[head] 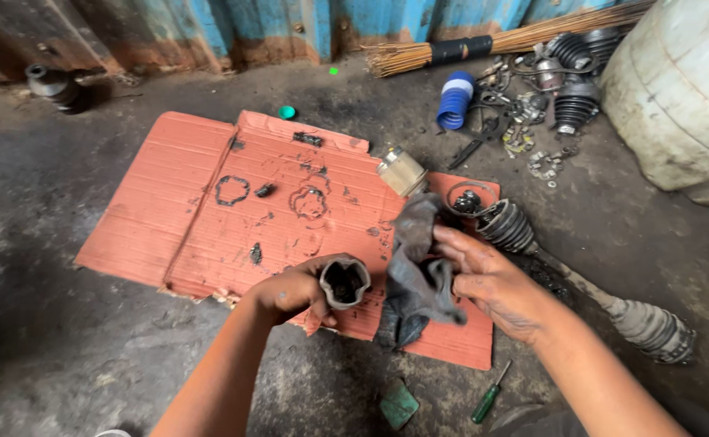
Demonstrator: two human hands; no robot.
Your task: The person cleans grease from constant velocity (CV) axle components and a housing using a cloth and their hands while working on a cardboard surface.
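A sheet of orange corrugated cardboard [201, 210] is lying flat on the grimy concrete floor [55, 324], likely serving as a work mat — greasy ring marks are staining it. Across its right edge a long drive axle [589, 291] is resting, with 2 ribbed rubber boots, 1 near each end. The right hand [492, 283] is gripping a crumpled grey rag [415, 275], fingers closed around the cloth, which is hanging limp over the cardboard. The left hand [290, 293] is wrapping around a metal joint housing [344, 283], holding it just beside the rag with its open, grease-blackened mouth facing up toward the camera — seemingly so the inside is showing. A green-handled screwdriver [490, 396] is lying below.
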